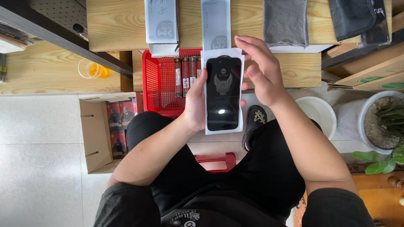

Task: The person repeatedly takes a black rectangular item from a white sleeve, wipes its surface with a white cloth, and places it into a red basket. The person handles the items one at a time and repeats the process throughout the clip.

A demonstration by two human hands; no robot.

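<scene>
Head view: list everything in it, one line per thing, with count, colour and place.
screen protector: one, black on a white backing card, held up at centre
basket: one, red, below the bench, left of centre
small boxes: several, dark, standing in the basket
cardboard box: one, brown, on the floor at left
cloth: one, grey, on the bench top
cup: one, clear with orange liquid, left shelf
bowl: one, white, right floor
plant pot: one, white, far right
left hand: grip on the card's left edge
right hand: open, at the card's right edge
</scene>
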